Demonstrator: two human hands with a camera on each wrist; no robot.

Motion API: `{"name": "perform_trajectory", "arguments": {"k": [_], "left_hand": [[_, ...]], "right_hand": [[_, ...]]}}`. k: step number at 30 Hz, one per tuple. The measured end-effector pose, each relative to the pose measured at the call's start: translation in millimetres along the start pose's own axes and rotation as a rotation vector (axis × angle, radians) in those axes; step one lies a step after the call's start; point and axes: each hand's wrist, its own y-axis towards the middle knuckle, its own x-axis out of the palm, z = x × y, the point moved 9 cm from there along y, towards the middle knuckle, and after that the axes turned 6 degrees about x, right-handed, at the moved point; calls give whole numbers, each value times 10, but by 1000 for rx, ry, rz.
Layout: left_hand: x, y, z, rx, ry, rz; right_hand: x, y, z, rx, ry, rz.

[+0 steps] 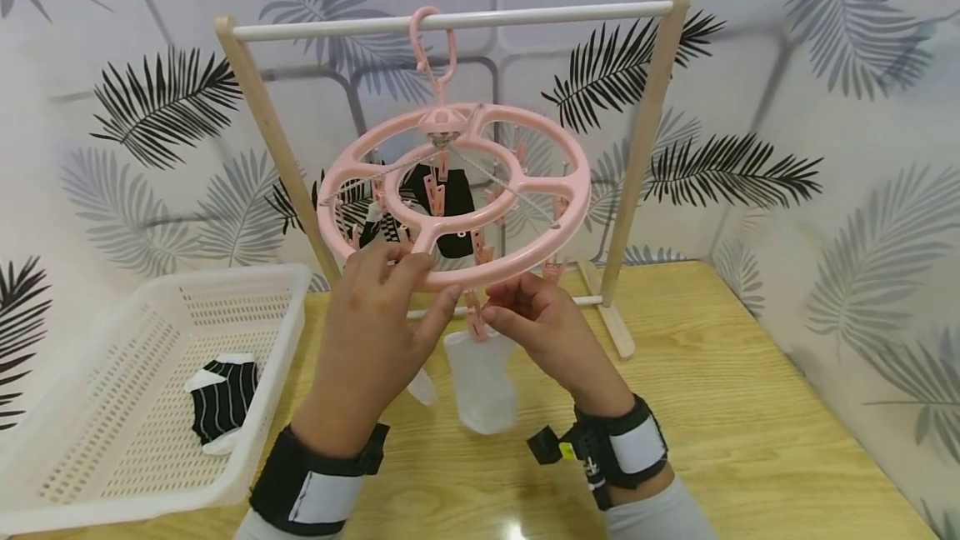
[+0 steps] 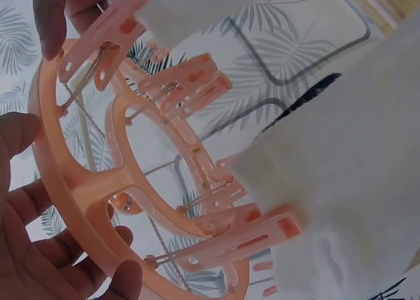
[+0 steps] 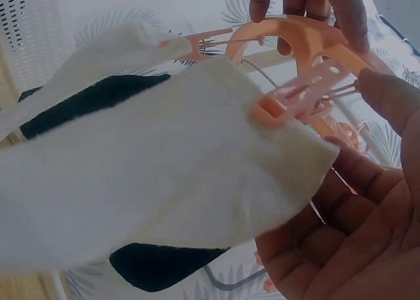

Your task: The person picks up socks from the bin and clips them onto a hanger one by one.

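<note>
My left hand (image 1: 382, 315) grips the near rim of a pink round clip hanger (image 1: 517, 261), thumb and fingers about the ring. From the rim, a pink clothespin (image 1: 476, 319) bites the top edge of a white sock (image 1: 483, 386). My right hand (image 1: 543, 323) is right beside that clothespin. In the right wrist view, its thumb (image 3: 390, 103) reaches the rim and its loosely bent fingers lie along the sock's edge, with a gap between thumb and fingers. Another white sock (image 2: 354, 162) hangs from a neighbouring clothespin (image 2: 243, 237).
The hanger hooks over the white bar (image 1: 540, 17) of a wooden-legged rack (image 1: 645, 132). Black socks (image 1: 453, 232) hang at its far side. To the left, a white basket (image 1: 281, 307) holds a black-and-white striped sock (image 1: 225, 398). All stand on a wood-grain table (image 1: 735, 407).
</note>
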Motion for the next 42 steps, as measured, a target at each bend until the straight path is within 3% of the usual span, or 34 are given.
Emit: {"name": "perform_trajectory", "arguments": {"k": [10,15,21,25,28,33,38,42], "left_hand": [[-137,38,-47,57,-23,43],[-186,54,-102,65,-42,69],[-240,53,-168,68,-41,73],[-270,57,-218,72,-22,51],[-281,53,-254,79,-17,33],[-274,33,-312,85,-28,-2],[-277,21,-362,88,-25,-28],[-310,28,-389,104,-20,-30]], "right_hand": [[-63,-136,-239,-39,-119,52],[-184,-256,-388,-43,-63,103],[-452,-372,-497,-97,69,264],[-612,-397,-493,-145,99,395],[-634,-353,-424,-126,64,424],[-498,-212,-274,-51,-14,290],[-284,-105,-214,-65,64,90],[-145,-49,-159,-67,148,-2]]}}
